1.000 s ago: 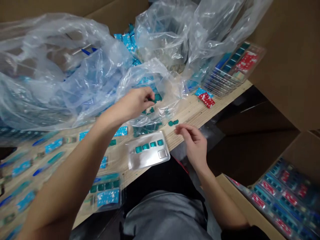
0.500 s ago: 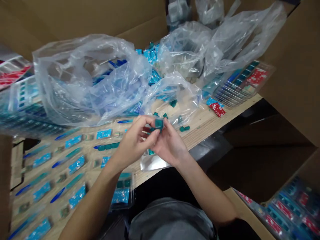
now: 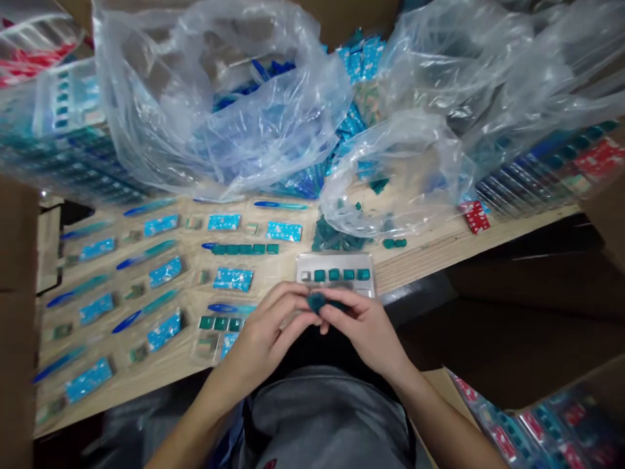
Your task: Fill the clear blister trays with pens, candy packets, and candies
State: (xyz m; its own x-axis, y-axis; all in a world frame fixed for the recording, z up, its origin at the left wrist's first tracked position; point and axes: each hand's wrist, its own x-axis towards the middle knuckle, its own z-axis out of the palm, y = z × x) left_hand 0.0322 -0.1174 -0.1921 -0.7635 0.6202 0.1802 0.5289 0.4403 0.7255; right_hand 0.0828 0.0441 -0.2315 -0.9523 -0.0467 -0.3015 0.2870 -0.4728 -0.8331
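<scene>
The left hand (image 3: 271,329) and right hand (image 3: 359,322) are drawing a teal piece (image 3: 316,301) nearer the person. Teal squares (image 3: 334,274) on the tray (image 3: 322,261) are reappearing.

We see only partly the green piece (image 3: 316,301) between our left hand (image 3: 271,326) and right hand (image 3: 364,322). They cover the near part of the tray (image 3: 326,260). Right of them, blurred packs (image 3: 541,420) are cut off.

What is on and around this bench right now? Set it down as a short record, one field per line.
Left hand: on a dark teal piece
Right hand: on the same piece
Piece detail: blurred
Shiny tray: four teal blocks in a row, leftmost spot without one
Beyond tray: teal heap at a clear bag
Left side: blue packets, slim blue-teal items
Right side: red packet
</scene>
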